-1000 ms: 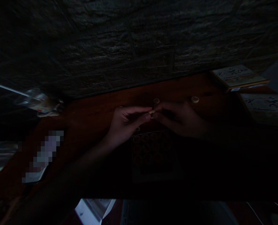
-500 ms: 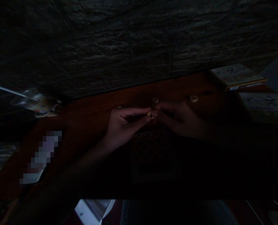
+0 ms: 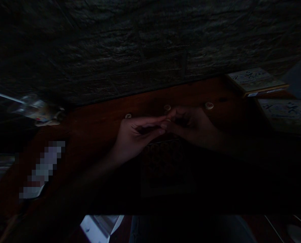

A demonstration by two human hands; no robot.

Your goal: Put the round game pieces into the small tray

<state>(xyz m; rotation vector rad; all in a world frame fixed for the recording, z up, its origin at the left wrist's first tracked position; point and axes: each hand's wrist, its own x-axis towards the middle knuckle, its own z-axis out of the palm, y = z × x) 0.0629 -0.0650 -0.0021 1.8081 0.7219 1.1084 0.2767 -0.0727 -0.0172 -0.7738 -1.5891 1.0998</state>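
My left hand [image 3: 135, 133] and my right hand [image 3: 191, 125] meet above the table, their fingertips pinched together. Between them is a small round xiangqi piece [image 3: 168, 120]; only a thin pale edge of it shows past the fingers. Three similar round pieces lie on the wood: a left piece [image 3: 128, 116], a middle piece [image 3: 167, 107] just behind my right fingertips, and a right piece [image 3: 209, 106]. Below my hands, a square tray [image 3: 168, 190] holds rows of round pieces, very dim in the shadow.
A brown wooden table [image 3: 94, 116] runs along a dark stone wall [image 3: 115, 50]. Two flat printed boxes, a rear box [image 3: 256, 81] and a front box [image 3: 287, 114], lie at right. At left are a clear cup [image 3: 36, 109] with a straw and a blurred-out phone-like object [image 3: 44, 168].
My fingers have closed further over the piece, so less of it shows. The left piece on the table is now more visible behind my left hand. The view has shifted slightly.
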